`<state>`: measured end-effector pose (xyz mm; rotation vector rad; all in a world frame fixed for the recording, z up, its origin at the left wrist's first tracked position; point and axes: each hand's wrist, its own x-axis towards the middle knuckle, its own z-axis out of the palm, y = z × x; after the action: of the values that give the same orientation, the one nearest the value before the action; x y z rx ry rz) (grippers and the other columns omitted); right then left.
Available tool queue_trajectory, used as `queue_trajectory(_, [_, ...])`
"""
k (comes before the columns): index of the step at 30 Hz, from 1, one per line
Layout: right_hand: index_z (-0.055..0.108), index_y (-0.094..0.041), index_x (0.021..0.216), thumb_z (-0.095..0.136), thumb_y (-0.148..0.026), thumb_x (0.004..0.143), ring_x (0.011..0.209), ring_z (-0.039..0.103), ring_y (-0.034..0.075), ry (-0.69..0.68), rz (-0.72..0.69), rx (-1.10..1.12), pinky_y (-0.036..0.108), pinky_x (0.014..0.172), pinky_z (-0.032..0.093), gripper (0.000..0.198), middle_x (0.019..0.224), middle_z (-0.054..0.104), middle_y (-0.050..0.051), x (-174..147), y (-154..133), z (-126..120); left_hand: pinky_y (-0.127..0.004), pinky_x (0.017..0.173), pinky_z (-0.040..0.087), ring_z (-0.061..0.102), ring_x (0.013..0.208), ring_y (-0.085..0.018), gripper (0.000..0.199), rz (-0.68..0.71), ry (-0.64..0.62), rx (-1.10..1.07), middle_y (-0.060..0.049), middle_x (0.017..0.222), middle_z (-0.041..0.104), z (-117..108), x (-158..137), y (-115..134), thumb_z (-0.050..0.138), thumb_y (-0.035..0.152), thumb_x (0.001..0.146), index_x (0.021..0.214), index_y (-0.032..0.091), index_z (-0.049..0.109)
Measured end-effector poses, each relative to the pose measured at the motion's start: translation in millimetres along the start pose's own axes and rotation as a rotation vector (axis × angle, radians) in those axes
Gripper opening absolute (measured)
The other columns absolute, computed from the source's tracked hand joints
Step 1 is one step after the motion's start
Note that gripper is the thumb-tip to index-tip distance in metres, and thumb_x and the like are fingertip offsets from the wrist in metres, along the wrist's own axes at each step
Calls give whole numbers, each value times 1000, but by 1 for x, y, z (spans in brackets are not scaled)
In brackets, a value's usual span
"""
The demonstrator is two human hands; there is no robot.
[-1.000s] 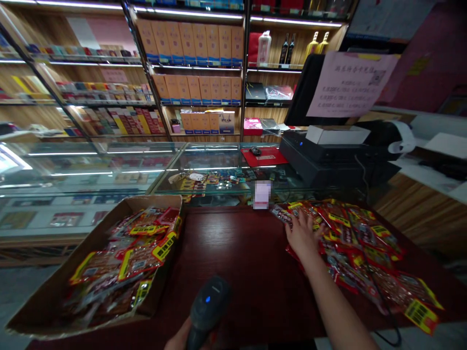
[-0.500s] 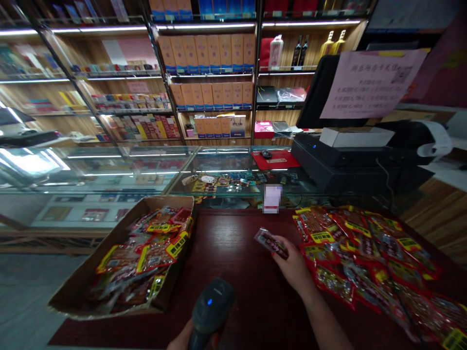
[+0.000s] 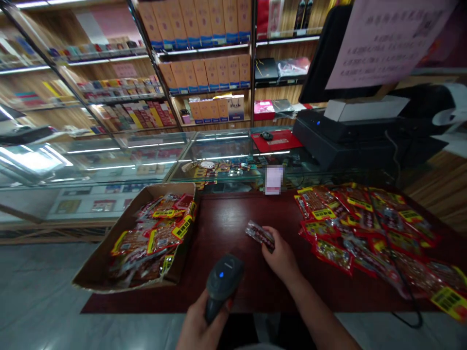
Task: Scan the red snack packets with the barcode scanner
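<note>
My left hand (image 3: pixel 204 318) is wrapped round the handle of a dark barcode scanner (image 3: pixel 224 277), which has a small blue light on top. In my right hand (image 3: pixel 280 253) is a small snack packet (image 3: pixel 260 234) with a clear end and dark red wrapping, held at its right end just above the dark red tabletop (image 3: pixel 224 216). To the left stands an open cardboard box (image 3: pixel 91 260) with several red and yellow snack packets (image 3: pixel 164 236) in it. More such snack bags (image 3: pixel 332 255) lie in a spread pile right of my right hand.
A black cable (image 3: pixel 396 265) crosses the right pile. Behind the table is a glass display counter (image 3: pixel 215 146) carrying a mouse (image 3: pixel 266 136) on a red mat. A monitor (image 3: pixel 324 58) stands at the back right. Stocked shelves (image 3: pixel 207 48) line the wall.
The view has tilted down, showing the table's front edge and more of my left hand. My right hand has moved slightly left with the packet, closer to the scanner.
</note>
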<state>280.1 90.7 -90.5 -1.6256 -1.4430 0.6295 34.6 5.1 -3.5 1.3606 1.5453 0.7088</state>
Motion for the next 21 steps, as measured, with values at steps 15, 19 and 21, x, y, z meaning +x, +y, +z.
queue_trajectory(15, [55, -27, 129, 56, -21, 80, 106, 73, 23, -18, 56, -7, 39, 96, 56, 49, 122, 73, 5, 4, 2, -2, -24, 57, 50, 54, 57, -17, 43, -120, 27, -26, 4, 54, 53, 3, 0, 18, 68, 58, 80, 86, 15, 72])
queue_trajectory(19, [58, -30, 128, 57, -18, 77, 107, 73, 23, 3, 76, -9, 35, 95, 56, 52, 122, 74, 3, 4, 0, -3, -24, 60, 51, 57, 62, -18, 39, -99, 1, -15, 3, 55, 55, 2, 2, 17, 69, 55, 80, 79, 16, 70])
queue_trajectory(21, [59, -30, 128, 57, -17, 76, 108, 73, 23, 7, 86, -9, 36, 96, 56, 53, 122, 75, 3, 4, -1, -3, -24, 61, 51, 58, 63, -19, 37, -93, -13, -5, 3, 56, 56, 1, 3, 17, 69, 53, 79, 78, 16, 70])
